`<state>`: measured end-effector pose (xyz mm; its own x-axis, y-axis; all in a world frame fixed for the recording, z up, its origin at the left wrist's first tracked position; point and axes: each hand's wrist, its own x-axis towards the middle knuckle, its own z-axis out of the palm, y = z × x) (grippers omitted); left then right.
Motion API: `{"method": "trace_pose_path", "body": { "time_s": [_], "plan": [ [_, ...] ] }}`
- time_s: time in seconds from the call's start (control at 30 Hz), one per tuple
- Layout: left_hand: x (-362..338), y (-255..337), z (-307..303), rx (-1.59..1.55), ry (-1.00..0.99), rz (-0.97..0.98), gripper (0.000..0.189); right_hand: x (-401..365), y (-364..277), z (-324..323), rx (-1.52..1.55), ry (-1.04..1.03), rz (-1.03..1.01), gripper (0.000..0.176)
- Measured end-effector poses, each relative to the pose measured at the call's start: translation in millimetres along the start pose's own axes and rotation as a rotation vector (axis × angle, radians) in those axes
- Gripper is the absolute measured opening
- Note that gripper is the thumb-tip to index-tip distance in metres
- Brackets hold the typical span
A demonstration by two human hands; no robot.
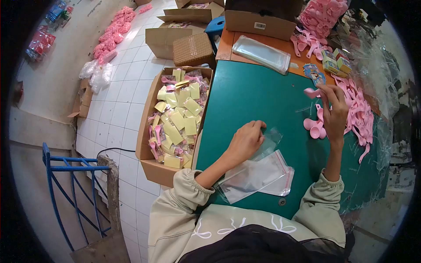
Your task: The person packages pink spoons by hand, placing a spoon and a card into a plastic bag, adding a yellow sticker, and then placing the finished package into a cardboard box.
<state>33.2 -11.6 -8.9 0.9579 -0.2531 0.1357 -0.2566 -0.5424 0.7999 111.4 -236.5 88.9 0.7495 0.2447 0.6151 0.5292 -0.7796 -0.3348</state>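
My right hand is closed on a pink spoon, whose bowl sticks out to the left of the fingers. Just beyond the fingertips lie small printed cards. Below that hand, a few pink spoons rest on the green tabletop, and a long heap of them spreads to its right. Over the middle of the table, my left hand is closed with its fingers curled on a clear plastic bag. More clear bags lie in an overlapping stack below it.
A cardboard box full of packed spoons with pale yellow cards stands left of the green table. At the back are a bag stack, an open carton and small card boxes. A blue metal frame stands lower left.
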Motion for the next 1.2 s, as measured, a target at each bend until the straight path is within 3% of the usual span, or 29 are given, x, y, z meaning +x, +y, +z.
{"method": "trace_pose_path", "body": {
  "time_s": [0.13, 0.27, 0.37, 0.87, 0.97, 1.07, 1.17, 1.2],
  "plan": [
    [8.1, 11.5, -23.6, -0.197, -0.127, -0.141, 0.019, -2.6, -20.0, -3.2, 0.222, -0.103, 0.113, 0.015],
    [12.4, -21.4, -13.1, -0.735, -0.121, -0.151, 0.015, -4.6, -22.2, -3.1, 0.428, -0.167, 0.287, 0.014],
    [12.7, -7.0, -23.5, -0.975, -0.194, -0.34, 0.014, -4.3, -23.3, -2.5, 0.531, -0.175, 0.356, 0.013],
    [14.0, -3.5, -21.5, -1.025, -0.102, -0.383, 0.029, -10.0, -42.9, 14.8, 0.69, -0.234, 0.402, 0.013],
    [14.7, -5.9, -20.6, -0.802, -0.156, -0.27, 0.031, -17.4, -44.4, 27.0, 0.722, -0.328, 0.375, 0.014],
    [13.2, 8.3, -21.6, -0.966, -0.025, -0.188, 0.034, -22.0, -48.7, 34.3, 0.768, -0.388, 0.366, 0.015],
    [13.8, -11.2, -28.3, -0.635, -0.129, -0.134, 0.038, -19.9, -48.1, 32.0, 0.804, -0.315, 0.388, 0.016],
    [14.0, -12.0, -31.3, -0.657, -0.175, -0.154, 0.038, -18.7, -47.3, 30.5, 0.815, -0.274, 0.398, 0.016]
  ]
}}
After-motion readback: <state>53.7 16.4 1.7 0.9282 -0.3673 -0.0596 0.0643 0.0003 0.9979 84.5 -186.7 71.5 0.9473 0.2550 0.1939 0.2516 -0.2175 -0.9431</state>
